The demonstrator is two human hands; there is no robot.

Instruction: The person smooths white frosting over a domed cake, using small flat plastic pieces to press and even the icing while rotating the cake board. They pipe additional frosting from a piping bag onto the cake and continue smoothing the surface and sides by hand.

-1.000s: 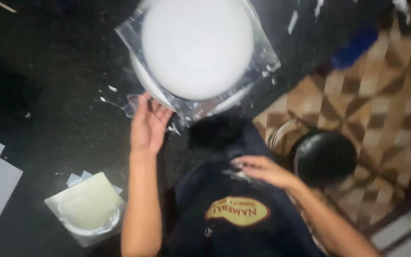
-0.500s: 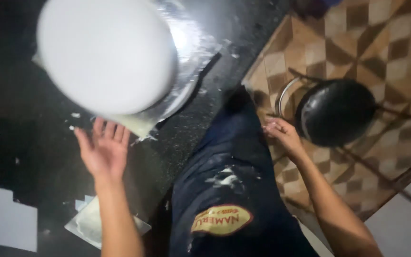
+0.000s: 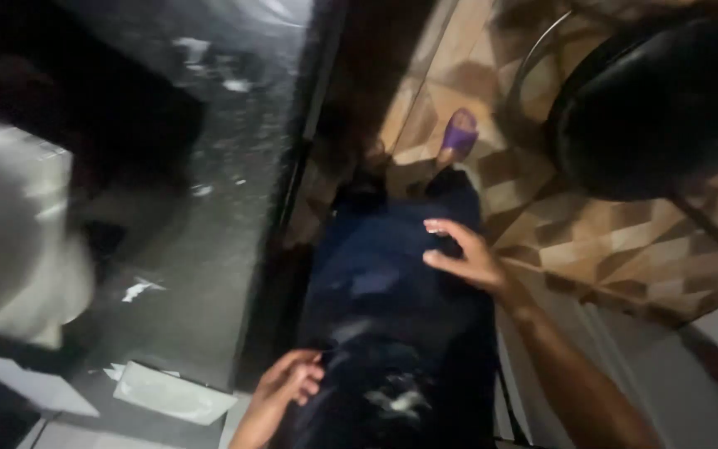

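My right hand (image 3: 464,256) hovers with fingers spread over my dark blue apron (image 3: 392,316), holding nothing. My left hand (image 3: 286,385) is low near the dark counter's edge (image 3: 280,216), fingers loosely curled, with nothing in it, touching the apron's side. A large white round cake (image 3: 2,241) shows blurred at the far left on the counter. The view is motion-blurred.
A black round stool (image 3: 658,108) stands on the brown patterned floor (image 3: 592,241) to the right. A purple slipper (image 3: 459,133) shows below the apron. White paper sheets (image 3: 31,387) and a wrapped flat white item (image 3: 172,392) lie on the counter near the bottom left.
The view swung right and down, so the cake slid to the left edge. My left hand dropped from beside the cake to the apron. My right hand came from the stool to the apron.
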